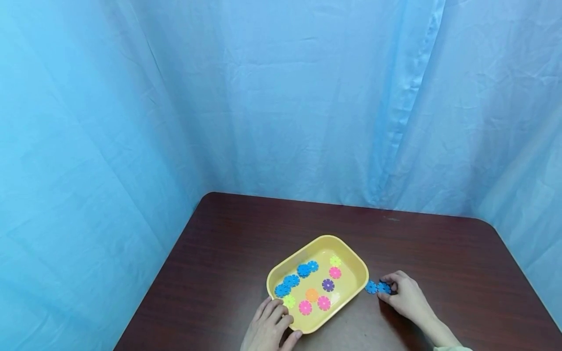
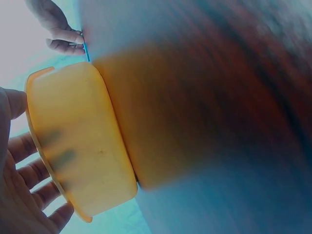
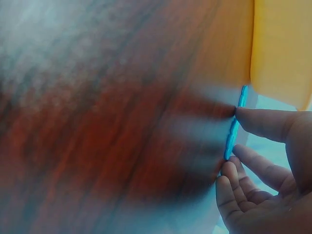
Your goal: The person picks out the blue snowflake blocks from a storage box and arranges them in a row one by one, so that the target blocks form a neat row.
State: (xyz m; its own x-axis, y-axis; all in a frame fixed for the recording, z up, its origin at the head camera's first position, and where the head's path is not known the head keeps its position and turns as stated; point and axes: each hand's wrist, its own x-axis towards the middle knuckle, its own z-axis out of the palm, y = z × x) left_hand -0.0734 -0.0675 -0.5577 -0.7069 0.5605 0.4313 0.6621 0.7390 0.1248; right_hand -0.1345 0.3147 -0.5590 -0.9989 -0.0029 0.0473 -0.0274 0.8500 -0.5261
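Note:
A yellow plastic tray [image 1: 349, 248] sits on the table, holding several flower-shaped notched discs. Blue discs [image 1: 291, 281] overlap along its left side; pink discs [image 1: 324, 303], a purple disc [image 1: 328, 285], an orange disc [image 1: 312, 295] and yellow discs [image 1: 289, 301] lie around them. My left hand [image 1: 268, 326] holds the tray's near-left rim, fingers reaching over it; their dark shapes show through the wall in the left wrist view. Beside the tray's right end, my right hand [image 1: 406, 295] pinches two blue discs [image 1: 371, 287] lying side by side. Edge-on, they form a thin blue strip [image 3: 232, 135].
The dark brown wooden table [image 1: 246, 229] has rounded far corners. Light blue curtains [image 1: 281, 97] hang behind it and along both sides. A pale sleeve [image 1: 452, 348] shows at my right wrist.

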